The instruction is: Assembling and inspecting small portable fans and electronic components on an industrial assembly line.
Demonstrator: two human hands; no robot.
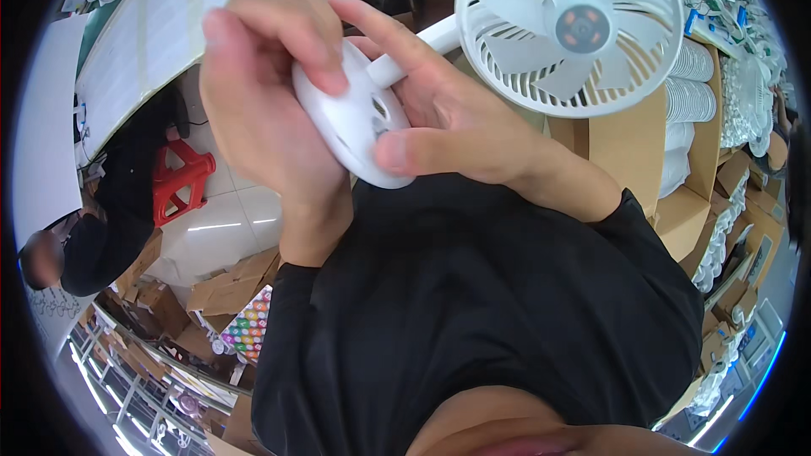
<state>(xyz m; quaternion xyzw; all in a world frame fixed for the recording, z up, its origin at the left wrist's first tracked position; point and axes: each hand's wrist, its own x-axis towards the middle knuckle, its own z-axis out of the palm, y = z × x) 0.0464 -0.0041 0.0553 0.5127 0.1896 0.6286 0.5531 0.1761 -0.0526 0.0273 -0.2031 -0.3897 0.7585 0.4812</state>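
I hold a white desk fan [351, 122] up in front of my chest, tilted on its side. Its rounded base lies between my hands, and a slim neck runs from it to the fan head at the upper right. That head has an open ring of slats, pale blades and a grey hub. My left hand [262, 93] cups the outer side of the base, its fingers bent over the edge and partly blurred. Around the other side wraps my right hand [473, 118], thumb on the base's underside near a small slot, fingers partly hidden behind the neck.
A white worktable [253, 4] curves across the top left. Below it stands a red stool [182, 181], near a person in dark clothes [114, 219]. An open cardboard box [625, 152] and stacked white round parts [690, 76] are at the right. More cartons [232, 287] lie at the lower left.
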